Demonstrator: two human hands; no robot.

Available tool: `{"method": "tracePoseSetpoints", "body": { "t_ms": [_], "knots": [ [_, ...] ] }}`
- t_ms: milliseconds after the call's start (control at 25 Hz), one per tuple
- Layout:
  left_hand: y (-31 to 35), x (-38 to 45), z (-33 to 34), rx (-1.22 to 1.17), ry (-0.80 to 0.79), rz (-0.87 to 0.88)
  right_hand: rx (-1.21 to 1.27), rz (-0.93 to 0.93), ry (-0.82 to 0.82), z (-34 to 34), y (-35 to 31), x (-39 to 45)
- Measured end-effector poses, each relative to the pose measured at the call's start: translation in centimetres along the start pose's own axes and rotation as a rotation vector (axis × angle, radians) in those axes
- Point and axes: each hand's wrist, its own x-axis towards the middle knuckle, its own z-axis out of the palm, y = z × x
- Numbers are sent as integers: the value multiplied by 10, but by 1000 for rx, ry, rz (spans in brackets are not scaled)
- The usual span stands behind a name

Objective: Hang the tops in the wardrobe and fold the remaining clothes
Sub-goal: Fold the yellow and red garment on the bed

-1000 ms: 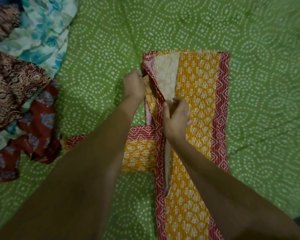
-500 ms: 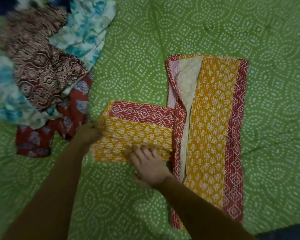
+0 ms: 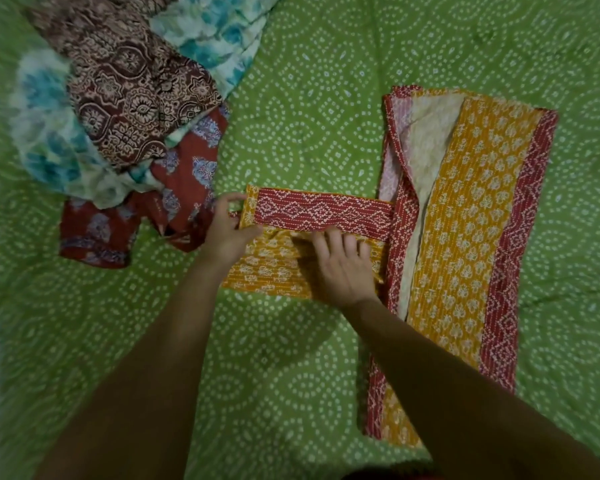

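Since a moment ago the right hand (image 3: 340, 268) has slid up the yellow jacket (image 3: 465, 237)'s sleeve (image 3: 291, 244), lying flat and open. The left hand (image 3: 227, 226) pinches the cuff, ready to fold it inward. Beyond the sleeve, the unfolded pile (image 3: 125, 109) waits on the bed (image 3: 309, 98).

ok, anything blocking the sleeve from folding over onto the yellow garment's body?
Nothing visible. The left hand pinches the sleeve at its cuff end and the right hand lies flat on it. The yellow garment's body beside it is bare; the clothes pile lies on the opposite side.
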Motion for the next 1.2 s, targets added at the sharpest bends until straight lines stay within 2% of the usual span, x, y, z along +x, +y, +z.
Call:
{"method": "tracePoseSetpoints", "body": {
  "t_ms": [80, 200, 400, 480, 600, 680, 720, 760, 840, 920, 960, 1000, 1040, 1200],
  "knots": [
    [5, -2, -2, 21, -57, 106, -51, 3, 12, 1, 13, -1],
    [7, -10, -11, 52, -29, 153, -74, 26, 4, 1, 23, -20],
    [-5, -18, -26, 356, -54, 240, -58, 123, -38, -8, 18, -26],
    [-18, -18, -27, 460, -56, 247, -28, 85, -62, -10, 12, -38],
    [-43, -15, -22, 527, -31, 278, 110, -40, -270, -16, 0, -54],
    [-57, -15, -17, 561, 61, 214, 233, -99, -374, -20, 4, -57],
    [-61, -14, -15, 582, 138, 165, 234, -65, -302, -22, 11, -54],
    [-63, -14, -13, 595, 226, 110, 216, 51, -199, -24, 21, -49],
    [-62, -16, -7, 587, 374, 5, 323, 529, 4, -25, 51, -33],
    [-60, -18, -1, 576, 441, -81, 685, 1085, 114, -29, 83, -12],
    [-58, -18, 0, 590, 445, -128, 868, 1258, 97, -25, 95, -4],
    [-56, -17, 1, 609, 432, -162, 982, 1326, 34, -21, 104, 4],
    [-55, -16, 1, 626, 412, -183, 1026, 1296, -30, -20, 108, 11],
    [-53, -7, -11, 561, 300, -212, 1072, 965, -247, -21, 109, 23]
  ]
}}
